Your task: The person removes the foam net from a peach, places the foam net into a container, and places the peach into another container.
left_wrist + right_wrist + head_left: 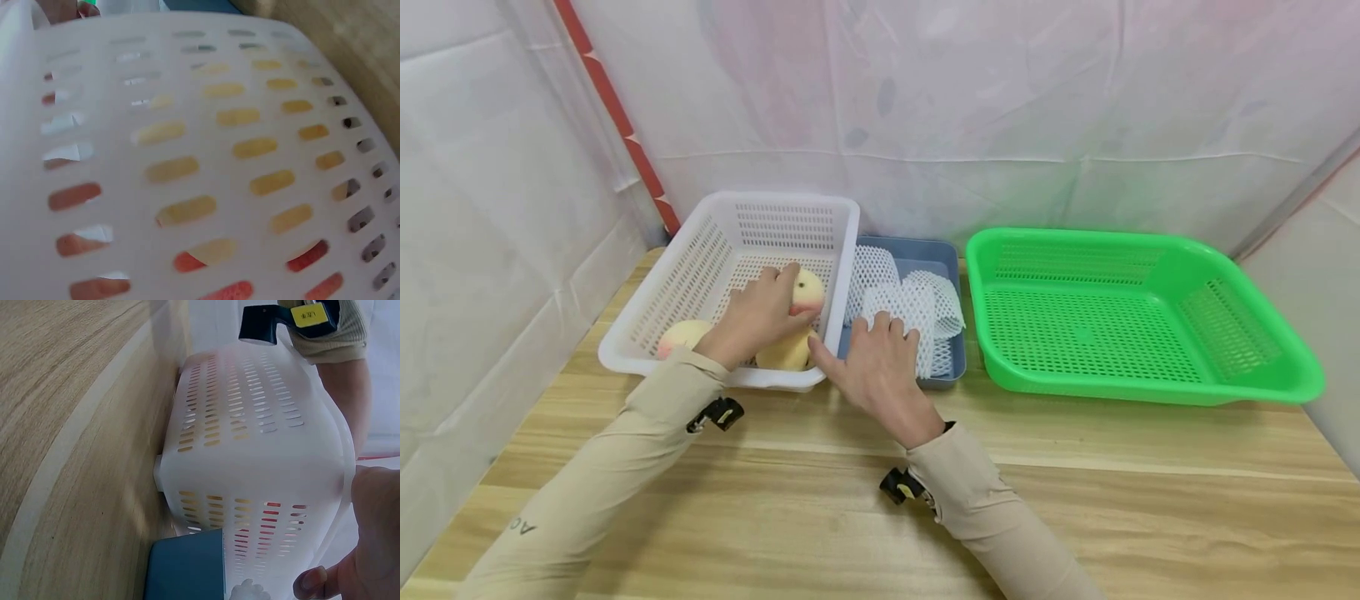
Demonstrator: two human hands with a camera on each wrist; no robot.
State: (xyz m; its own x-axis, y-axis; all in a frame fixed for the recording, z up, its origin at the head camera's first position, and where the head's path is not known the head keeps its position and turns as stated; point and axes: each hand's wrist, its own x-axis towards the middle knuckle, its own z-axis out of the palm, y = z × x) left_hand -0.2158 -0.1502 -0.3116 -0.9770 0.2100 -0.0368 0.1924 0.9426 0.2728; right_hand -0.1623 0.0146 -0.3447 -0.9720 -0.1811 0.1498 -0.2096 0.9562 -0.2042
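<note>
My left hand (758,315) reaches into the white basket (722,200), its fingers and thumb around a pale yellow and pink peach (808,287). A yellow fruit (784,355) lies just below that hand, partly covered by it. Near the basket's front left corner sits another peach (682,335). The right hand (880,367) is over the front of a grey-blue tray (917,250), fingers extended at a white foam net (904,304); whether they touch it is hard to tell. Its thumb is by the basket's rim. Through the basket slots in the left wrist view, yellow fruit (255,148) shows.
More white foam nets (936,292) lie in the tray. To its right stands a green basket (1150,387). All rest on a wooden table (820,500), with white sheeting (970,108) behind and at both sides.
</note>
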